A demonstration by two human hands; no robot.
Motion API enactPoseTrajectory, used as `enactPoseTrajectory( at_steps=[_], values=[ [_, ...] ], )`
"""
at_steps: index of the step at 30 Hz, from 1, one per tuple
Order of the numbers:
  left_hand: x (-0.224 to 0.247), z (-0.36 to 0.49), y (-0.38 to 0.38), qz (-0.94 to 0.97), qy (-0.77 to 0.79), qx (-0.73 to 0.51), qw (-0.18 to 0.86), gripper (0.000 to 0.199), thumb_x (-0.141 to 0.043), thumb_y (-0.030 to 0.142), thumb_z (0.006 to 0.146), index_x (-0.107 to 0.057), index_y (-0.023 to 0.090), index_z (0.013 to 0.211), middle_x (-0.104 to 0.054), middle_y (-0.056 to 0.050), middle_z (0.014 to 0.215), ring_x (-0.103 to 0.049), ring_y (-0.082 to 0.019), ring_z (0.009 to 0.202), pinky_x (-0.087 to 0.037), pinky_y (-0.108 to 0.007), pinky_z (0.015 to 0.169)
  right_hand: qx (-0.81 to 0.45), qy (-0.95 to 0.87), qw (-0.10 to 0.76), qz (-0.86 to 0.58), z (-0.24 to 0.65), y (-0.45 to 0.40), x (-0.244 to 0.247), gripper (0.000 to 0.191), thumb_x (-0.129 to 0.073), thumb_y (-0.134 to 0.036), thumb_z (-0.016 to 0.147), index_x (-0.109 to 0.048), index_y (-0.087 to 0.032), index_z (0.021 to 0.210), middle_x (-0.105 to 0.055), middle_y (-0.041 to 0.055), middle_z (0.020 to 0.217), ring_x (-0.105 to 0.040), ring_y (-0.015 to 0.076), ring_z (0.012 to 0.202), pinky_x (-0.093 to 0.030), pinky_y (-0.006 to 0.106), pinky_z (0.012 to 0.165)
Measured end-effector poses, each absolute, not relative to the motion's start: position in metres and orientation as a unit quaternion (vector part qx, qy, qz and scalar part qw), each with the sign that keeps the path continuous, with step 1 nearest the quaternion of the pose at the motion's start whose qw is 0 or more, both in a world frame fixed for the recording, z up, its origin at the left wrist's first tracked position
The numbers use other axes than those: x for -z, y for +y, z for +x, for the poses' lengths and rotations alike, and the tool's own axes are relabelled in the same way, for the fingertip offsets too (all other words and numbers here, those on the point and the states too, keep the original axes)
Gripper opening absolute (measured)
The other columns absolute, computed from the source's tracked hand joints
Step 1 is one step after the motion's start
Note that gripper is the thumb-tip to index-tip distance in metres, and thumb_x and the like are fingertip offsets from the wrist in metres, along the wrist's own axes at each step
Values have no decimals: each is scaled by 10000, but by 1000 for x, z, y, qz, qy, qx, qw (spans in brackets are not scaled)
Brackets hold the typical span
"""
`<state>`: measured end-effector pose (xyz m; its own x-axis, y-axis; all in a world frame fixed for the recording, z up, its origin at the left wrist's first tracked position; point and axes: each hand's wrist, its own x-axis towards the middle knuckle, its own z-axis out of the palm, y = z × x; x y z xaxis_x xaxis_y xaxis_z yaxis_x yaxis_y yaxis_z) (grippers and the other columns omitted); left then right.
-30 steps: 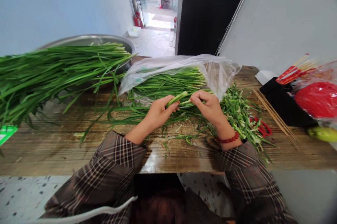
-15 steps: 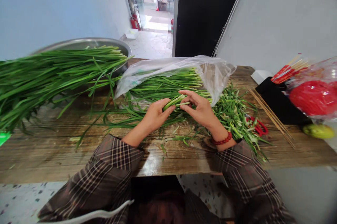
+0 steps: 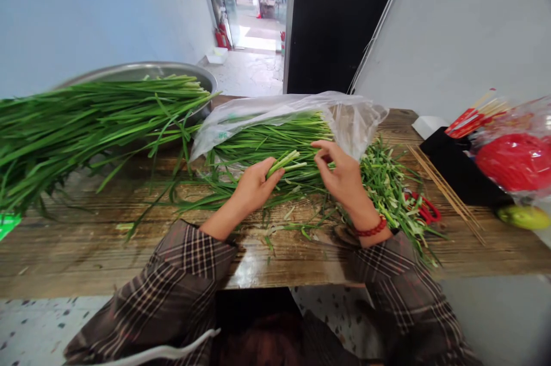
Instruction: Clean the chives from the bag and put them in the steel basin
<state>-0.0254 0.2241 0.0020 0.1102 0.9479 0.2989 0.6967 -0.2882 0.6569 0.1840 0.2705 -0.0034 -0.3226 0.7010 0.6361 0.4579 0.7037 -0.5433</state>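
Observation:
Several green stalks with pale ends (image 3: 289,162) are gripped in my left hand (image 3: 253,191), their cut ends pointing right. My right hand (image 3: 342,179), with a red bead bracelet at the wrist, is a little to the right of them, fingers apart and nothing visible between them. Behind both hands a pile of long green stalks (image 3: 275,136) lies partly under a clear plastic bag (image 3: 357,119). Loose trimmed leaves (image 3: 387,182) are heaped just right of my right hand. Small scraps lie on the wood in front.
A metal basin (image 3: 206,76) at the left holds a large bundle of long green leaves (image 3: 103,113). Red-handled scissors (image 3: 426,208), thin wooden sticks (image 3: 447,194), a black box (image 3: 460,174) and a red bundle in plastic (image 3: 514,162) are on the wooden table (image 3: 172,263) at right.
My right hand has moved right, away from the stalks, and its fingers have parted. My left hand still holds the stalks in nearly the same place.

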Motion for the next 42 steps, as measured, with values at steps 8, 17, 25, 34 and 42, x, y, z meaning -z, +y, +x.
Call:
enactPoseTrajectory(
  at_steps=[8, 17, 25, 34, 42],
  values=[
    [0, -27, 224, 722, 564, -351, 192, 286, -458, 356, 903, -403, 196, 672, -400, 40, 618, -386, -122, 604, -284, -251, 588, -128, -818, 446, -341, 191, 276, 1, 186, -600, -324, 892, -701, -249, 1028, -649, 80, 1113, -588, 232, 1080, -458, 412, 958],
    [2, -23, 222, 741, 534, -354, 202, 247, -471, 336, 906, -468, 185, 710, -455, 39, 647, -417, -121, 628, -318, -242, 600, -261, -783, 448, -343, 159, 259, 12, 170, -588, -328, 891, -665, -220, 784, -671, 18, 760, -576, 163, 694, -447, 299, 664],
    [6, -18, 220, 768, 540, -314, 139, 156, -468, 304, 931, -530, 197, 835, -579, -4, 753, -515, -156, 690, -374, -265, 646, -431, -606, 542, -391, 146, 259, 21, 268, -604, -421, 849, -553, -204, 700, -487, -44, 607, -434, 109, 568, -364, 238, 552],
    [11, -27, 220, 735, 603, -306, 47, 159, -430, 276, 960, -551, 185, 1008, -634, -78, 946, -586, -216, 861, -436, -319, 741, -413, -665, 481, -394, 169, 268, 14, 341, -539, -498, 889, -637, -195, 766, -615, 8, 701, -549, 128, 642, -439, 254, 607],
    [8, -9, 212, 803, 564, -179, -68, 319, -401, 204, 968, -491, 154, 1270, -589, -107, 998, -556, -231, 914, -465, -349, 778, -504, -679, 424, -324, 135, 245, 27, 415, -633, -493, 835, -654, -204, 1132, -683, 66, 1097, -615, 183, 894, -506, 292, 723]
  ],
)
